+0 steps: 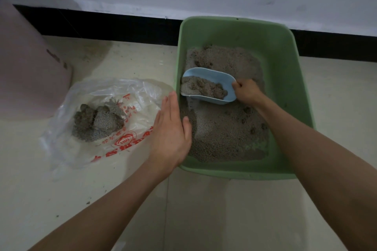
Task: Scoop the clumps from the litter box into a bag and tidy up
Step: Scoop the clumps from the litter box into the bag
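A green litter box (pixel 285 51) stands on the floor by the wall, part filled with grey-brown litter (pixel 226 128). My right hand (pixel 247 91) grips the handle of a light blue scoop (pixel 216 76) held over the litter, loaded with clumps (pixel 202 87). My left hand (pixel 170 130) hovers flat with fingers together over the box's left rim, holding nothing. Left of the box a clear plastic bag (pixel 114 91) with red print lies open on the floor, with a pile of clumped litter (pixel 98 120) in it.
A pale pink container (pixel 26 71) stands at the far left, close to the bag. A black skirting board (pixel 102 24) runs along the white wall behind. The cream tiled floor (pixel 204 210) has a few stray litter grains.
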Action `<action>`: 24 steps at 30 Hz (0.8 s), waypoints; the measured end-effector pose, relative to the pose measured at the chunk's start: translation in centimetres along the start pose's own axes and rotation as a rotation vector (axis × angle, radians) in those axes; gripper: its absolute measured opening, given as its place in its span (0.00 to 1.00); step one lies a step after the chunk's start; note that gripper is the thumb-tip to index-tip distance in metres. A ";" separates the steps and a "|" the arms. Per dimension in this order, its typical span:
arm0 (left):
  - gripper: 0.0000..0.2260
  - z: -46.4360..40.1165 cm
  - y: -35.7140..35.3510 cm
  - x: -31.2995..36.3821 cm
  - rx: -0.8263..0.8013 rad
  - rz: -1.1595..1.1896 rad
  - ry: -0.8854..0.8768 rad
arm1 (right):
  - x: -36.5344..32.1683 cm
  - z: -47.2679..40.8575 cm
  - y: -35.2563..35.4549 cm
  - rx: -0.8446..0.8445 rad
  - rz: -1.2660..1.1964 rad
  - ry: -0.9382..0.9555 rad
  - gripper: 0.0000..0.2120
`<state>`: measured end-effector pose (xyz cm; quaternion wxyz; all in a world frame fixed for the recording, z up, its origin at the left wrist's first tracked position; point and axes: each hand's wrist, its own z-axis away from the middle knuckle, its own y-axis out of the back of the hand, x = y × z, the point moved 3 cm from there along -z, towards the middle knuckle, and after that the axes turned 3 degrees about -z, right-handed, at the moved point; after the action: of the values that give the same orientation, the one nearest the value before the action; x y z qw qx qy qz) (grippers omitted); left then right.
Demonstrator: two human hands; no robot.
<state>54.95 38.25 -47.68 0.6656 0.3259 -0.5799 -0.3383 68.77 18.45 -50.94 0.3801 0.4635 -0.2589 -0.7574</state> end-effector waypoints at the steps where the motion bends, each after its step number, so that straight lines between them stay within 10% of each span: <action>1: 0.27 0.0 0.0 0.0 0.001 0.002 0.000 | -0.1 0.0 0.0 -0.015 -0.008 0.000 0.12; 24: 0.27 -0.5 0.3 -0.2 -0.088 -0.042 0.008 | -0.3 8.2 3.2 0.133 -0.289 -0.040 0.14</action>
<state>55.40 38.62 -47.57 0.6744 0.3097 -0.5547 -0.3762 62.55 17.19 -44.78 0.2306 0.5048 -0.2466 -0.7945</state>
